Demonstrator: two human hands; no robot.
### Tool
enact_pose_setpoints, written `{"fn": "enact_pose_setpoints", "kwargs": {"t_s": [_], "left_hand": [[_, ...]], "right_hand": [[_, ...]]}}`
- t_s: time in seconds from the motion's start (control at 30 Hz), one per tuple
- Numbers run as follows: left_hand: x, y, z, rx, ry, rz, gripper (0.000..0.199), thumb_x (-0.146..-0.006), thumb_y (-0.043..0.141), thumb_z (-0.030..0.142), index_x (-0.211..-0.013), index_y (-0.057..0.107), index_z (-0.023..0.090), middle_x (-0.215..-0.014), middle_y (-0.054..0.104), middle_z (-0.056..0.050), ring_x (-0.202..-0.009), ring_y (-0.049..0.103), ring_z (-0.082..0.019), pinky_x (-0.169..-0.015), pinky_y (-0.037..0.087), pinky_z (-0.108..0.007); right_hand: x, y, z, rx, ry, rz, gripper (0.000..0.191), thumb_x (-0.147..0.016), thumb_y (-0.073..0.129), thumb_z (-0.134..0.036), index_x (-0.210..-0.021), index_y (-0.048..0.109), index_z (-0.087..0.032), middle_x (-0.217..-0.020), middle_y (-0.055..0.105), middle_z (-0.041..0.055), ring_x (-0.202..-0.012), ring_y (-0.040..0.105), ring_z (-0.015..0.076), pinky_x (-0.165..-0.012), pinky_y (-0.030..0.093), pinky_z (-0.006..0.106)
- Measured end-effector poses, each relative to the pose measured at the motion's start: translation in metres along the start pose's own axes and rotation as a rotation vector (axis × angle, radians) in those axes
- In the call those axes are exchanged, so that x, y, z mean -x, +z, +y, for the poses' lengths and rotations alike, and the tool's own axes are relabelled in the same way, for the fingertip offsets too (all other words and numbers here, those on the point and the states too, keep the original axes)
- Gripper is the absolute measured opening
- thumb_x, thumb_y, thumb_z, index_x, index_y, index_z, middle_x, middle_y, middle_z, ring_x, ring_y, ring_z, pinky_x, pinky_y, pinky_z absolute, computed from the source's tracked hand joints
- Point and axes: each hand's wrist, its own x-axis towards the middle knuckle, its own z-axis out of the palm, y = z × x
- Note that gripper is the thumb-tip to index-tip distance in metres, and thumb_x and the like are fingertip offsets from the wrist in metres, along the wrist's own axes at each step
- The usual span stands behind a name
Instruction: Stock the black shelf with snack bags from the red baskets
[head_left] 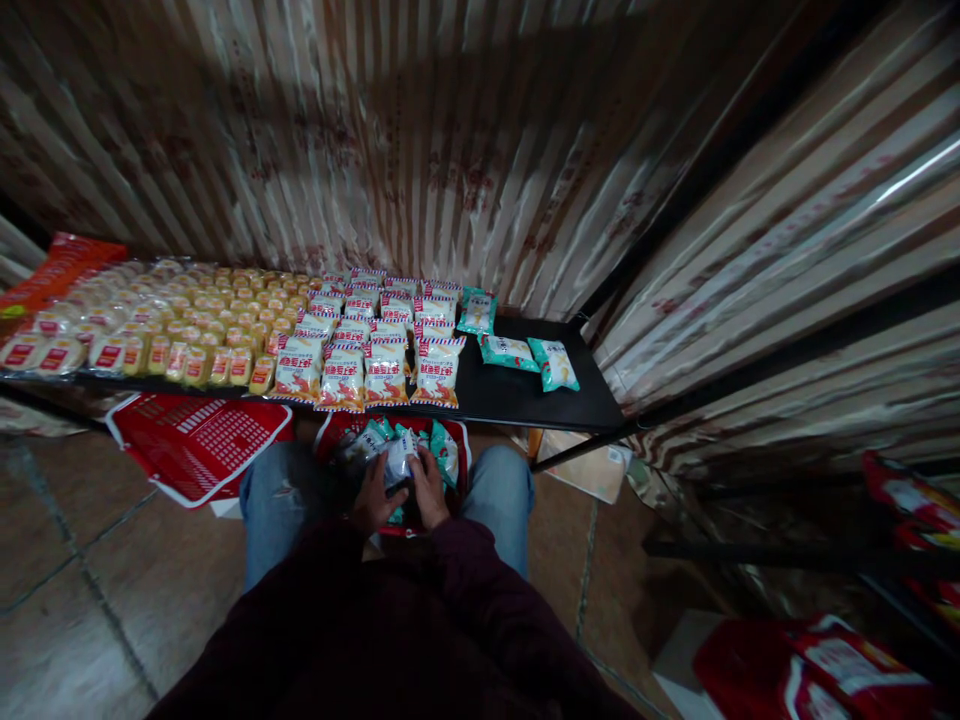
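As the left hand (377, 495) and right hand (429, 486) clamp their grip on a pale packet (401, 455) at the red basket (468, 460), a loose pinch on that slick-looking wrapper could drop it among the green packets (445, 455) crowding close!

hands (430, 490): 2 | teal packets (555, 364) on shelf (487, 390): 3 | striped packets (386, 372), front row: 4 | red baskets (199, 440) below: 2

The person wears a dark plum-coloured, long-sleeved top (420, 625), nearly black where shadow swallows its detail, with a purplish right sleeve (480, 555) reaching the wrist. Below are faded light-blue denim jeans (501, 505), marked by a pale, frayed-looking patch (283, 490) near the left knee.
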Motion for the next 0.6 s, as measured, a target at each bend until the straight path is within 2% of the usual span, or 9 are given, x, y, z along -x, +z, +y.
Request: {"fn": "enact_pose_setpoints", "kwargs": {"t_s": [0.13,0.27,0.33,0.47,0.6], "left_hand": [[-0.003,0.000,0.009,-0.066,-0.054,0.037,0.089,-0.066,0.068,0.030,-0.144,0.026,0.016,-0.147,0.034,-0.018,-0.137,0.033,-0.031,-0.112,0.029,-0.046],[-0.005,-0.004,0.022,-0.029,-0.081,0.114,0.087,-0.064,0.068,0.028,-0.141,0.030,0.014,-0.143,0.040,-0.019,-0.135,0.037,-0.032,-0.111,0.031,-0.046],[-0.005,-0.008,0.028,0.045,-0.102,0.121,0.082,-0.064,0.068,0.029,-0.137,0.036,0.014,-0.138,0.047,-0.018,-0.130,0.044,-0.031,-0.109,0.034,-0.046],[-0.005,-0.017,0.033,0.251,-0.231,0.029,0.061,-0.066,0.069,0.035,-0.121,0.053,0.016,-0.115,0.065,-0.013,-0.112,0.058,-0.030,-0.100,0.042,-0.047],[-0.005,-0.021,0.029,0.460,-0.298,-0.067,0.060,-0.063,0.072,0.043,-0.116,0.058,0.016,-0.107,0.069,-0.011,-0.104,0.062,-0.029,-0.093,0.048,-0.045]], "right_hand": [[0.003,0.004,-0.005,-0.009,-0.008,-0.013,0.041,-0.079,0.056,-0.052,-0.109,0.065,-0.026,-0.114,0.067,0.0014,-0.106,0.060,0.0219,-0.093,0.046,0.035],[0.008,0.007,-0.017,-0.047,-0.043,-0.071,0.041,-0.081,0.056,-0.055,-0.108,0.068,-0.027,-0.116,0.067,0.0005,-0.112,0.058,0.0207,-0.101,0.042,0.033],[0.010,0.007,-0.023,-0.062,-0.061,-0.088,0.038,-0.081,0.058,-0.054,-0.105,0.070,-0.027,-0.116,0.067,0.0004,-0.114,0.057,0.0201,-0.104,0.039,0.033],[0.012,0.006,-0.027,-0.073,-0.055,-0.077,0.035,-0.076,0.065,-0.053,-0.097,0.073,-0.026,-0.109,0.069,0.0018,-0.111,0.057,0.0216,-0.103,0.040,0.034],[0.012,0.006,-0.026,-0.099,0.024,-0.074,0.036,-0.073,0.066,-0.051,-0.098,0.072,-0.025,-0.095,0.071,0.0015,-0.089,0.063,0.0210,-0.085,0.049,0.033]]}}
